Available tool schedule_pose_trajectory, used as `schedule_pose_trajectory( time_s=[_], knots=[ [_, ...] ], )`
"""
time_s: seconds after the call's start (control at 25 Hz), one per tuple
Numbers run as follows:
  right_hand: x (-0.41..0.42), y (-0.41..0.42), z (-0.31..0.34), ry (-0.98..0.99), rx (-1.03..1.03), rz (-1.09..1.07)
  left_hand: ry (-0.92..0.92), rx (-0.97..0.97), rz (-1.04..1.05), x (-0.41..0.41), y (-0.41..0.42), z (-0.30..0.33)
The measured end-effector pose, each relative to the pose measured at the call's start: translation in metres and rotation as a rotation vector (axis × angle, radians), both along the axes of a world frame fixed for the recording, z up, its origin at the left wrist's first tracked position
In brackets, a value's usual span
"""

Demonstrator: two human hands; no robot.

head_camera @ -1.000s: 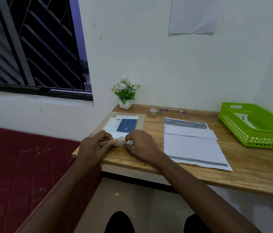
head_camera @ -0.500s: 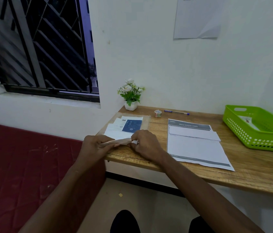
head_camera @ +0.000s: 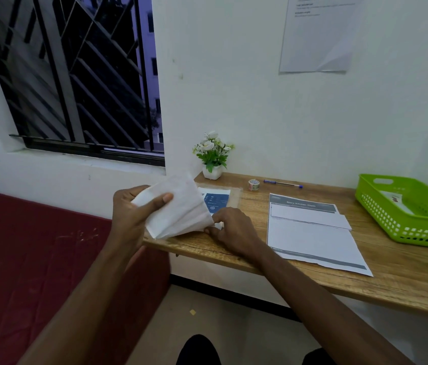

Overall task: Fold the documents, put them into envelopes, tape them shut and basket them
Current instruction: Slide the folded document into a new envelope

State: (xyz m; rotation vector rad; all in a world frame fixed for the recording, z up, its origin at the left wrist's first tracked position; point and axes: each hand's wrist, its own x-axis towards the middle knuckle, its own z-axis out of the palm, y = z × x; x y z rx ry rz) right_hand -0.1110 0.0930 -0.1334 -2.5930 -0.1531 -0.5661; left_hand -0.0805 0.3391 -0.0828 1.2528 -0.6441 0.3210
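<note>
The green basket [head_camera: 402,218] runs off the right edge of my view. The white envelope [head_camera: 178,206] at centre left covers part of the blue printed sheet [head_camera: 217,201]. The wall notice [head_camera: 318,35] at upper right is cropped, its print too small for me to read.
</note>
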Motion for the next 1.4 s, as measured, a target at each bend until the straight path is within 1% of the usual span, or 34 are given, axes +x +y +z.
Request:
schedule_pose_trajectory(
  time_s=[0.04,0.12,0.2,0.32,0.4,0.48,0.56,0.68,0.88,0.96,1.08,1.2,1.28,1.4],
  knots=[
    [0.000,0.000,0.000,-0.003,0.042,0.016,0.029,-0.048,-0.013,-0.001,-0.001,0.004],
    [0.000,-0.002,0.003,0.013,0.214,0.059,0.095,-0.158,-0.050,-0.001,-0.002,0.012],
    [0.000,-0.006,0.008,0.056,0.436,0.139,0.174,-0.276,-0.063,0.001,-0.001,0.020],
    [-0.003,-0.017,0.015,0.075,0.812,0.258,0.289,-0.417,0.008,0.011,0.003,0.026],
    [-0.006,-0.022,0.017,0.055,1.058,0.316,0.339,-0.445,0.071,0.018,0.002,0.022],
    [-0.011,-0.027,0.020,0.042,1.185,0.311,0.393,-0.412,0.122,0.026,-0.001,0.014],
    [-0.016,-0.036,0.023,0.038,1.198,0.248,0.459,-0.358,0.137,0.033,-0.005,0.004],
    [-0.025,-0.061,0.027,-0.009,1.176,0.132,0.536,-0.225,0.089,0.042,-0.022,-0.007],
    [-0.039,-0.118,0.036,-0.101,1.106,0.022,0.473,-0.041,-0.029,0.052,-0.071,-0.013],
    [-0.043,-0.146,0.042,-0.128,1.074,0.004,0.483,0.022,-0.099,0.062,-0.096,-0.013],
    [-0.046,-0.189,0.051,-0.156,1.027,-0.087,0.500,0.090,-0.187,0.072,-0.138,-0.009],
    [-0.048,-0.226,0.062,-0.203,1.009,-0.166,0.410,0.145,-0.295,0.079,-0.177,0.000],
    [-0.051,-0.247,0.069,-0.254,0.978,-0.181,0.304,0.214,-0.294,0.086,-0.196,0.007],
    [-0.057,-0.270,0.067,-0.314,0.900,-0.201,0.094,0.310,-0.241,0.095,-0.218,0.017]
  ],
)
